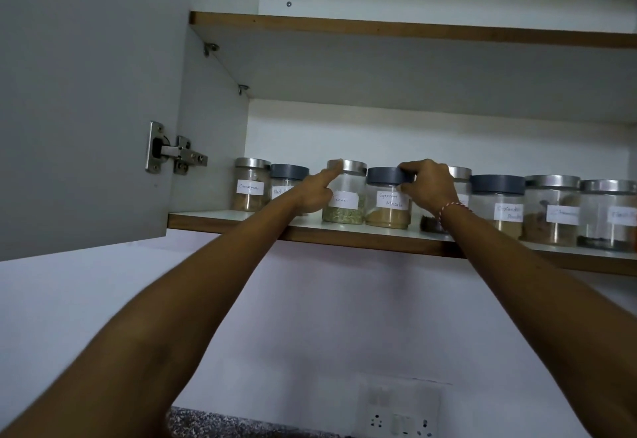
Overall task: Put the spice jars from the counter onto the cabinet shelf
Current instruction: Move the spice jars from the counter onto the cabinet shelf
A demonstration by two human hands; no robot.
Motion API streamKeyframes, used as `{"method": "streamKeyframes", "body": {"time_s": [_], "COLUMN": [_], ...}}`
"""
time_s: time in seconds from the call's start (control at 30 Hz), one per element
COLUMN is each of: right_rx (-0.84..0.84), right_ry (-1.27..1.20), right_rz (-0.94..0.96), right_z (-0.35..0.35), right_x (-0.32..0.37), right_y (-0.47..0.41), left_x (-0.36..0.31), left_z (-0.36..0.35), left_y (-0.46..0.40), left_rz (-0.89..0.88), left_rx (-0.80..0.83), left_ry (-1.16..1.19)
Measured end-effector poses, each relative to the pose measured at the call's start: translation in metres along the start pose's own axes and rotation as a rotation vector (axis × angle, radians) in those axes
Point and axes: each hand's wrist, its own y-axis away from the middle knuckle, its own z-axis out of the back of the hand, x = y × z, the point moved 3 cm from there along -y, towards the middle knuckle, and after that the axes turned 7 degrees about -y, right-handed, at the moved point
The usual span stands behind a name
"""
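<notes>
Several clear spice jars with white labels stand in a row on the lower cabinet shelf (344, 236). My left hand (312, 194) reaches up to the silver-lidded fennel jar (346, 212); its index finger lies against the lid rim and the other fingers are curled beside the glass. My right hand (431, 186) pinches the grey lid of the garam masala jar (387, 212), which stands on the shelf right beside the fennel jar. A red and white thread circles my right wrist. The hand partly hides a silver-lidded jar (461, 174) behind it.
The cinnamon jar (251, 186) and a grey-lidded jar (289, 173) stand at the left; three more jars, starting with the coriander powder jar (498, 205), fill the right. The cabinet door (86, 103) hangs open on the left. An upper shelf (379, 29) is overhead. A wall socket panel (400, 413) sits below.
</notes>
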Motion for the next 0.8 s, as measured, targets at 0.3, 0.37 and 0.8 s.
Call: {"method": "streamKeyframes", "body": {"time_s": [0.3, 0.37, 0.8], "right_rx": [0.187, 0.245, 0.425], "right_ry": [0.007, 0.007, 0.018], "right_rz": [-0.024, -0.045, -0.160], "right_z": [-0.036, -0.043, -0.065], "right_x": [0.002, 0.002, 0.004], "right_y": [-0.030, -0.037, -0.061], "left_x": [0.028, 0.035, 0.043], "left_z": [0.003, 0.004, 0.010], "left_y": [-0.022, -0.027, -0.035], "left_rz": [0.149, 0.152, 0.146], "left_rx": [0.219, 0.234, 0.235], "left_ry": [-0.042, -0.026, 0.055]}}
